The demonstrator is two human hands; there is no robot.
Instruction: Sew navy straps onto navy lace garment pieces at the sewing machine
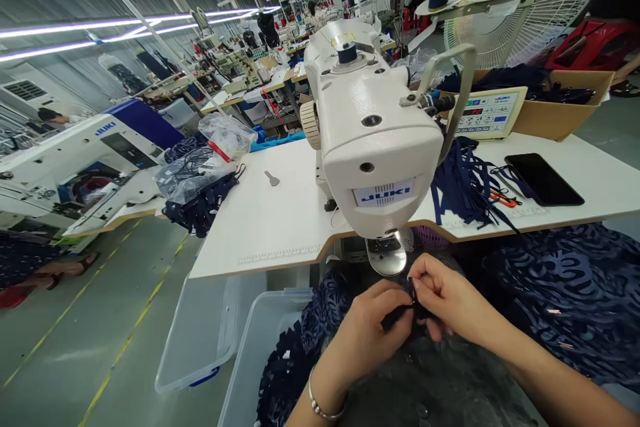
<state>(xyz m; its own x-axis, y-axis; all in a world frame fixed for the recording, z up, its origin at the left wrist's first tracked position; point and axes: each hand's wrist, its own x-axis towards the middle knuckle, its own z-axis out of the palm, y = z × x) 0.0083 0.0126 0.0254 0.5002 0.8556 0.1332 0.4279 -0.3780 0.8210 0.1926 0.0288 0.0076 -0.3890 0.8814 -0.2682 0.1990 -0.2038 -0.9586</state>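
Low in the middle, just in front of the sewing machine [375, 120], my two hands meet over my lap. My left hand [373, 323], a silver bracelet at its wrist, is closed with thumb and fingers pinching a small dark navy fabric piece [413, 288]. My right hand [450, 297] pinches the same piece from the other side, the fingertips nearly touching the left ones. Much of the piece is hidden by my fingers. Directly above them is the machine's metal sewing plate [387, 255]. Patterned navy fabric [325, 307] hangs beside my left hand.
On the white table [280, 213] are navy straps [463, 180], orange-handled snips [505, 198] and a black phone [544, 179]. A clear plastic bin [245, 360] with navy pieces stands at lower left. More patterned fabric [575, 293] lies at right.
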